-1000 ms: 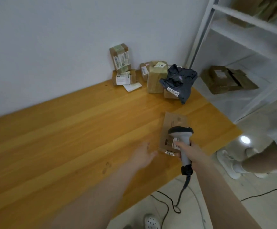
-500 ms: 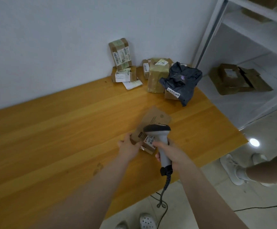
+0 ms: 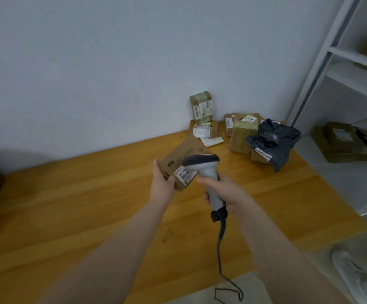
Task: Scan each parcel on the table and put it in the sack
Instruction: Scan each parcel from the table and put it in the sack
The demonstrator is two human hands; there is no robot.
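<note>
My left hand (image 3: 163, 183) grips the near corner of a flat brown cardboard parcel (image 3: 183, 157) and holds it lifted and tilted above the wooden table (image 3: 79, 205). A white label with barcodes sits on its near end. My right hand (image 3: 223, 191) holds a grey handheld scanner (image 3: 204, 170) by its handle, with the dark head just over the label. The scanner's coiled cable (image 3: 221, 249) hangs down past the table's front edge. No sack is in view.
Several taped brown parcels (image 3: 242, 132) and a dark plastic mailer bag (image 3: 273, 140) are piled in the table's far right corner by the wall. A white shelf rack (image 3: 336, 62) with more boxes (image 3: 344, 141) stands to the right. Someone's white shoe (image 3: 353, 275) shows at bottom right.
My left hand reached the flat parcel, took hold of it, and lifted it off the table, tilting it. The scanner stayed over its label throughout.
</note>
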